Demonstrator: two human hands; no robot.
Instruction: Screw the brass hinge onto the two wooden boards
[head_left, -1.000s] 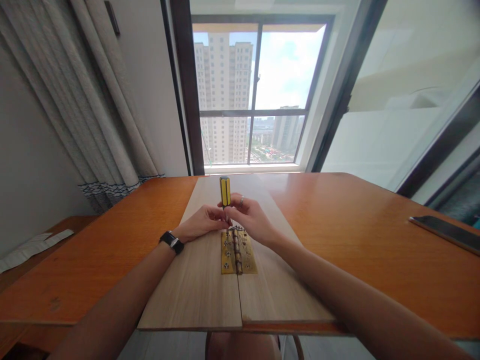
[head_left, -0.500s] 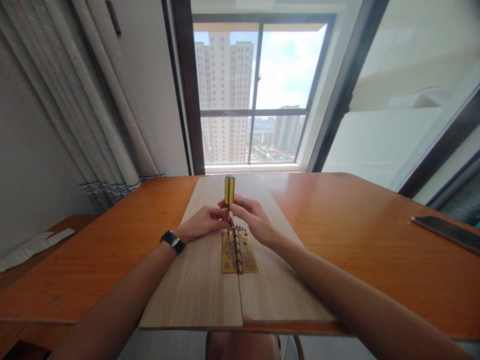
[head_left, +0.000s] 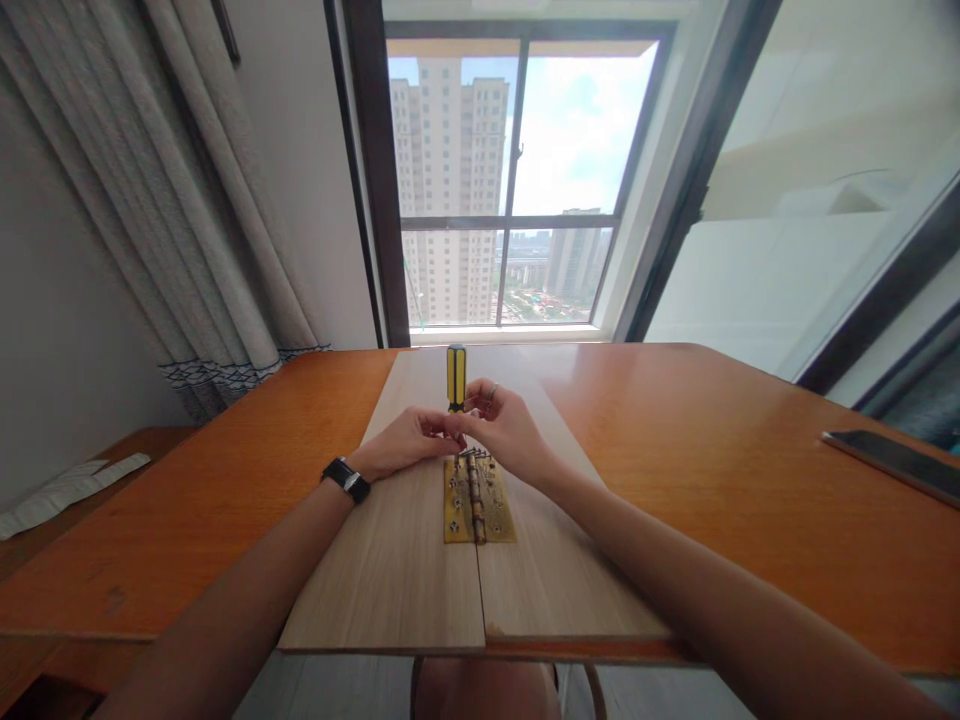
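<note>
A screwdriver (head_left: 456, 376) with a yellow and black handle stands upright over the top left corner of a brass hinge (head_left: 496, 510). My left hand (head_left: 411, 437) is closed in a pinch low on its shaft, covering the tip. Just below the handle, my right hand (head_left: 504, 428) has its thumb across the shaft and its fingers curled behind. The hinge lies flat over the seam between two pale wooden boards (head_left: 390, 570). Screws sit in its left leaf, and several loose screws (head_left: 475, 453) rest across its far end.
The boards lie on an orange-brown wooden table (head_left: 720, 480). A dark phone (head_left: 896, 463) is near the right edge. White strips (head_left: 75, 490) lie on a lower surface at left, near a grey curtain (head_left: 187, 220). A window (head_left: 517, 220) is beyond the table.
My right hand has shifted from the handle's base to lower on the screwdriver, its thumb now nearer my left fingers. My left hand has barely moved.
</note>
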